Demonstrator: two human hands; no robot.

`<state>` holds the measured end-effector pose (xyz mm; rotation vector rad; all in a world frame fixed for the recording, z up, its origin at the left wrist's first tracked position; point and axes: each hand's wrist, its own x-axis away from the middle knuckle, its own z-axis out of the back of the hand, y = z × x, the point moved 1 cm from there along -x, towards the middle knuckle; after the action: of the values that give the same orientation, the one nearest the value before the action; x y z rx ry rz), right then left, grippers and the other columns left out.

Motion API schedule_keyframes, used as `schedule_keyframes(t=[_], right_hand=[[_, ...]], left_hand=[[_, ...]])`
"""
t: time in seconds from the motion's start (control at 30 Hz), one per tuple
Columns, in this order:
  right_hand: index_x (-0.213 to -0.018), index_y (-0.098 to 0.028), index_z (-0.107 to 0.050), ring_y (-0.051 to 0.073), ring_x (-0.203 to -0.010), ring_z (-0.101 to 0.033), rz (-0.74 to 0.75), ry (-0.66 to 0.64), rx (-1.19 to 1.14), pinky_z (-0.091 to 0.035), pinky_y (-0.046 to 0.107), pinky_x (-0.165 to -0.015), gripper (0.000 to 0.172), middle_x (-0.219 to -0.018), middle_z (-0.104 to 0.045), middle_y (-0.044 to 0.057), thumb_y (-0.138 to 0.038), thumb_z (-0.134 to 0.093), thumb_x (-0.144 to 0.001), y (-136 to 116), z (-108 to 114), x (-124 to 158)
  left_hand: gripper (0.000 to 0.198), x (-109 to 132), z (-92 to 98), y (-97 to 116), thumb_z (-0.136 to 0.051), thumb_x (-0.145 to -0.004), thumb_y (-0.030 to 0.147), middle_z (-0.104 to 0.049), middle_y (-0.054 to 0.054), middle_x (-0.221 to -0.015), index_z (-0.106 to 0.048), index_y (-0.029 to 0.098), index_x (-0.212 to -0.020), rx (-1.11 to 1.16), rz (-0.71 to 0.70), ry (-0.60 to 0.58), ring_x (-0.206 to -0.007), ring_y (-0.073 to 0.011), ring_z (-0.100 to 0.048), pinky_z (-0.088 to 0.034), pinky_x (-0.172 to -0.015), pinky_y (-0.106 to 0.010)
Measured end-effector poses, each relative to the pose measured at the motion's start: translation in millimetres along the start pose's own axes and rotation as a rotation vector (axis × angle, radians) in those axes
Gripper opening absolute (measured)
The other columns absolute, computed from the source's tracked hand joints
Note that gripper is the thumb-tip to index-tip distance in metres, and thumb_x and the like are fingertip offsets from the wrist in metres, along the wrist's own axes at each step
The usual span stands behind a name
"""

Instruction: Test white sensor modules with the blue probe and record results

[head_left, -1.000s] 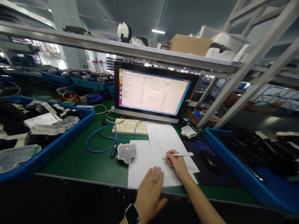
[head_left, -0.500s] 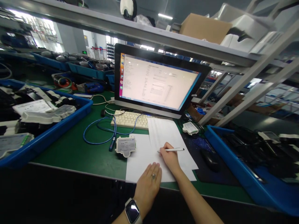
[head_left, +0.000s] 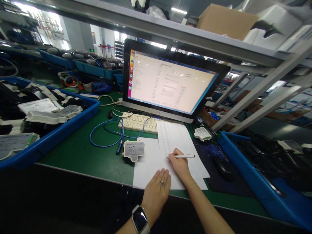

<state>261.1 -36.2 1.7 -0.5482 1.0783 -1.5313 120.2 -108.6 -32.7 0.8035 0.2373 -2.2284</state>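
My right hand (head_left: 179,164) grips a white pen (head_left: 182,156) with its tip on the upper of two white paper sheets (head_left: 173,141) lying on the green bench. My left hand (head_left: 157,191) rests flat on the lower sheet (head_left: 146,167) near the bench's front edge, fingers together and stretched out; it wears a ring, and a smartwatch (head_left: 140,219) sits on the wrist. A small white device (head_left: 133,150) with a blue cable (head_left: 107,133) lies just left of the sheets.
A lit monitor (head_left: 170,84) stands behind a beige keyboard (head_left: 138,123). Blue trays of parts flank the bench at left (head_left: 48,136) and right (head_left: 246,175). A black mouse (head_left: 223,168) lies on a dark mat. A cardboard box (head_left: 225,21) sits on the overhead shelf.
The view has tilted downward and shifted slightly. My right hand moved the pen a little up the sheet. My left hand stays flat on the paper.
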Motion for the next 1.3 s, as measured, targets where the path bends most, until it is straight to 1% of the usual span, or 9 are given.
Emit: schedule_keyframes(t=[0.2,0.5,0.73,0.9,1.1,1.2,1.3], right_hand=[[-0.052,-0.023,-0.039,0.014,-0.047,-0.044,0.035,0.021,0.018,-0.035,0.025,-0.050,0.019,-0.045,-0.046,-0.006,-0.029,-0.049,-0.067,0.6,-0.1,-0.1],[-0.053,-0.023,-0.038,0.013,-0.046,-0.042,0.039,0.043,0.039,-0.034,0.025,-0.050,0.018,-0.045,-0.043,-0.007,-0.029,-0.048,-0.066,1.5,0.7,-0.2],[-0.052,-0.023,-0.036,0.013,-0.046,-0.040,0.065,0.072,0.037,-0.032,0.025,-0.048,0.019,-0.045,-0.040,-0.007,-0.029,-0.048,-0.066,0.9,0.4,-0.4],[-0.053,-0.023,-0.036,0.013,-0.047,-0.038,0.069,0.079,0.050,-0.032,0.025,-0.049,0.020,-0.046,-0.038,-0.007,-0.028,-0.048,-0.067,-0.4,0.3,-0.6],[-0.050,-0.023,-0.036,0.012,-0.042,-0.037,0.011,0.111,-0.093,-0.030,0.024,-0.044,0.021,-0.041,-0.038,-0.008,-0.026,-0.051,-0.063,1.8,2.8,-2.2],[-0.051,-0.023,-0.035,0.012,-0.041,-0.039,-0.019,0.167,-0.140,-0.033,0.023,-0.043,0.022,-0.040,-0.041,-0.007,-0.027,-0.050,-0.067,3.7,4.9,-3.9],[-0.059,-0.023,-0.041,0.011,-0.039,-0.039,-0.036,0.199,-0.190,-0.032,0.022,-0.039,0.022,-0.045,-0.048,-0.006,-0.035,-0.053,-0.072,3.1,6.7,-4.2]], left_hand=[[0.037,1.1,-0.5,-0.1,-0.040,-0.083,0.003,-0.057,-0.011,-0.124,-0.052,0.009,-0.117,-0.004,-0.003,-0.064,-0.117,-0.0193,-0.051,-0.043,-0.098,-0.033],[0.036,0.8,-0.7,0.2,-0.040,-0.083,0.003,-0.057,-0.011,-0.124,-0.053,0.009,-0.116,0.003,0.002,-0.037,-0.117,-0.0199,-0.051,-0.043,-0.098,-0.033],[0.038,1.4,-1.9,0.6,-0.040,-0.083,0.002,-0.056,-0.012,-0.125,-0.051,0.009,-0.118,-0.012,-0.007,-0.065,-0.119,-0.0193,-0.050,-0.043,-0.099,-0.033],[0.037,0.4,1.3,0.6,-0.040,-0.083,0.003,-0.056,-0.011,-0.125,-0.052,0.010,-0.117,-0.004,0.004,-0.053,-0.118,-0.0188,-0.050,-0.043,-0.099,-0.032],[0.036,0.7,0.5,0.8,-0.041,-0.084,0.003,-0.056,-0.011,-0.125,-0.052,0.009,-0.118,-0.006,0.000,-0.059,-0.119,-0.0188,-0.049,-0.042,-0.099,-0.033],[0.036,0.7,0.3,0.8,-0.040,-0.083,0.003,-0.057,-0.012,-0.124,-0.052,0.009,-0.117,-0.012,-0.007,-0.060,-0.119,-0.0188,-0.050,-0.042,-0.099,-0.033],[0.035,0.9,0.1,0.1,-0.040,-0.084,0.005,-0.058,-0.009,-0.123,-0.053,0.010,-0.116,-0.003,0.001,-0.012,-0.117,-0.0189,-0.051,-0.043,-0.098,-0.032]])
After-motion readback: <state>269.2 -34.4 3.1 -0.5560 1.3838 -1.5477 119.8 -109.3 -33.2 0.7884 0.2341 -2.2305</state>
